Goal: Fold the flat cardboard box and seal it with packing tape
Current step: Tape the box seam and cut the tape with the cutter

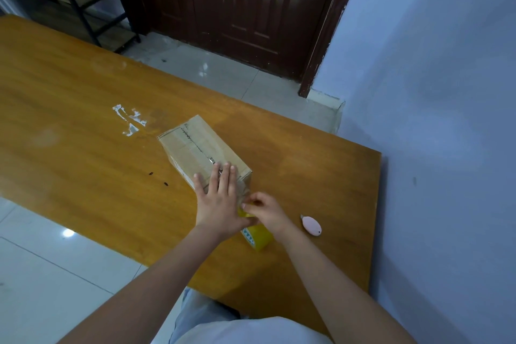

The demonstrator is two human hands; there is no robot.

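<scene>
A folded cardboard box (202, 152) stands on the wooden desk (83, 126), set at an angle toward the desk's right half. Its top flaps are closed, and a strip of clear tape runs along the top seam and down over the near end.

The left hand (220, 201) lies flat on the near end of the box top, fingers straight and spread, palm down, pressing on the taped seam. It grips nothing.

The right hand (265, 211) is just beside the left, at the near corner of the box. Its fingers are curled, and it holds a yellow roll of packing tape (258, 236) from above. The roll is partly hidden under both hands; its lower part shows below the right wrist. A stretch of clear tape appears to run from the roll up to the box end, though the film is hard to make out.

A small pink cutter (311, 225) lies on the desk to the right of the right hand, apart from it and untouched.

White scraps of tape residue (129, 120) are stuck to the desk to the left of the box. Two small dark specks lie on the desk nearer the left edge.

Beyond the desk are a tiled floor (223, 75), a dark wooden door (237, 3) and a metal shelf (78, 0). A pale wall (446, 92) stands to the right.
</scene>
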